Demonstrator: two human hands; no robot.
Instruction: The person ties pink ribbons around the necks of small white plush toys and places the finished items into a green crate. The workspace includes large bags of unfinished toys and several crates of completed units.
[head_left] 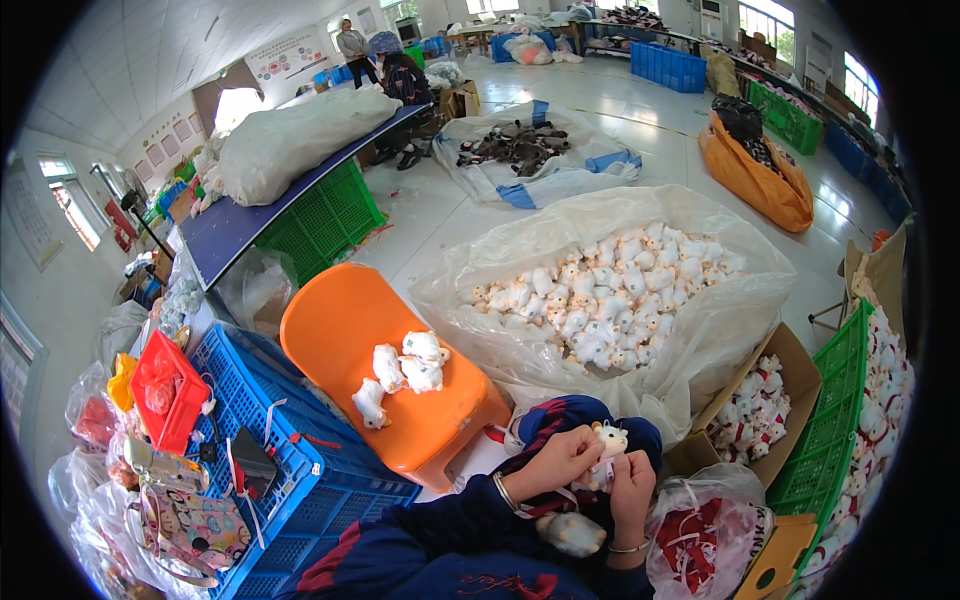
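One wide clear sack [450, 290] is lying open at twelve o'clock from the held toy [608, 437], with white toys [620, 290] heaping up in its middle. Between ten and eleven o'clock, a blue-topped table [225, 235] is bearing a bulging pale sack [300, 135]. Just short of twelve, beyond the wide sack, a sheet [460, 140] is spreading under dark pieces [515, 150].

At nine o'clock, a blue crate [340, 470] is standing beside an orange chair [330, 330], which is facing in from ten o'clock and bearing four toys [388, 368] on its seat. A green crate [830, 420] at three o'clock is holding white-and-red toys [885, 400]; a carton [797, 385] at two o'clock is holding more. At four o'clock, a clear bag [740, 500] is showing red pieces [690, 545] inside.

Both hands are working close together above the lap. The left hand [565, 460] is bending its fingers, thumb and forefinger pressing together at the toy's neck. The right hand [632, 490] is pinching the toy's opposite side between thumb and fingers. Between them, the toy is sitting upright, head at the top, a pale ribbon [603, 472] showing below its chin; whether the fingertips are gripping ribbon or plush, one cannot tell.
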